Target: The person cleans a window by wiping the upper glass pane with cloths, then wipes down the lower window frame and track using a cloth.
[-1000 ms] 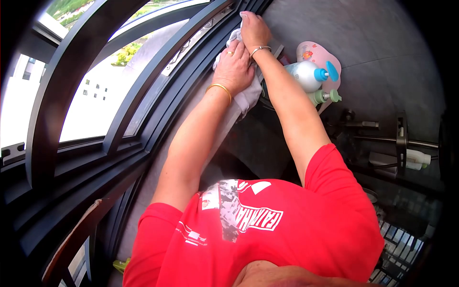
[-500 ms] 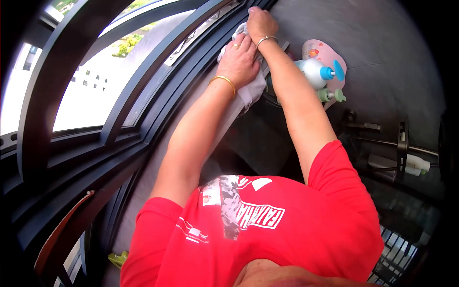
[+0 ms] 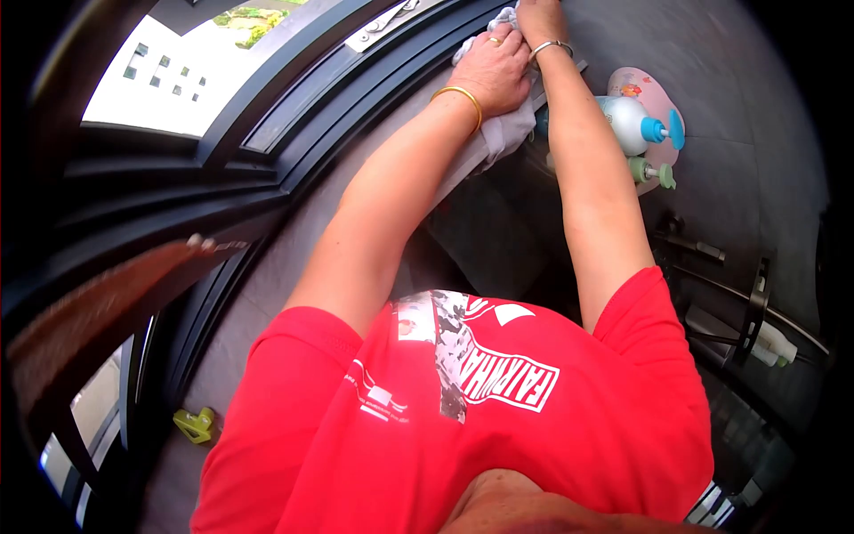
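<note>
A pale grey-white cloth [image 3: 507, 138] lies along the sill beside the dark window frame [image 3: 356, 107], partly bunched. My left hand [image 3: 489, 73], with a gold bangle at the wrist, is closed over the cloth and presses it down against the sill by the frame. Just beyond it, close to the top edge of the view, is my right hand [image 3: 541, 22], with a silver bangle. Its fingers curl in at the cloth's far end, where a bunched bit shows between the two hands; the fingertips are hidden.
Right of my right forearm stand a white pump bottle with a blue top [image 3: 627, 123] and a green pump top [image 3: 654, 173], near a pink flat item [image 3: 663, 93]. A metal bar [image 3: 756, 307] is at the right. A yellow-green spray head [image 3: 194, 425] sits at lower left.
The view has shifted, so hands, cloth and bottles appear farther right and slightly higher. Both hands stay at the cloth by the window frame. More of the spray head shows.
</note>
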{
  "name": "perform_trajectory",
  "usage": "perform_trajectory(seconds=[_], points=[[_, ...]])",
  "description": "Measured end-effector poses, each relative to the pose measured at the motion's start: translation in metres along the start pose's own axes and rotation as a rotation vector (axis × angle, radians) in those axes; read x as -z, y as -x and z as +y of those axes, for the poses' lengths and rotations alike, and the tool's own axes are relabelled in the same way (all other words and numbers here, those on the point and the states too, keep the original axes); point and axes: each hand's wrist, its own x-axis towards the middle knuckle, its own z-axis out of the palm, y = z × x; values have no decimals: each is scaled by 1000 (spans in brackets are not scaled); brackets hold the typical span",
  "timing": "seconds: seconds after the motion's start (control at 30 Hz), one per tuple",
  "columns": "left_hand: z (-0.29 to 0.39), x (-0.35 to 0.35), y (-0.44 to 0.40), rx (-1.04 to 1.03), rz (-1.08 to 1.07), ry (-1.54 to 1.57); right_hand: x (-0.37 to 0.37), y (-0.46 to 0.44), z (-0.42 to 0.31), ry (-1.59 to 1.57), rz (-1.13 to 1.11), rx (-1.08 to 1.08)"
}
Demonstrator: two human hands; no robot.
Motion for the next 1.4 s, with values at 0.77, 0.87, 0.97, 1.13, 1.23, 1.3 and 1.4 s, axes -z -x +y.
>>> perform_trajectory(seconds=[0.77, 0.87, 0.97, 1.13, 1.23, 1.3, 1.4], points=[[6, -29, 62, -27, -1, -95, 1, 37, 32, 355, -120, 102], [12, -23, 80, -3, -34, -100, 10, 81, -7, 339, -144, 79], [13, -15, 102, 15, -41, -70, 0, 104, -4, 299, -189, 109], [14, 0, 143, 60, -8, -13, -13, 156, -12, 171, -197, 165], [15, 27, 168, 68, 14, 9, -29, 198, -10, 123, -53, 432], [20, 53, 185, 100, -62, 28, -25, 229, -32, 193, -138, 348], [19, 72, 208, 129, -128, 35, -27, 251, -38, -25, -135, 382]])
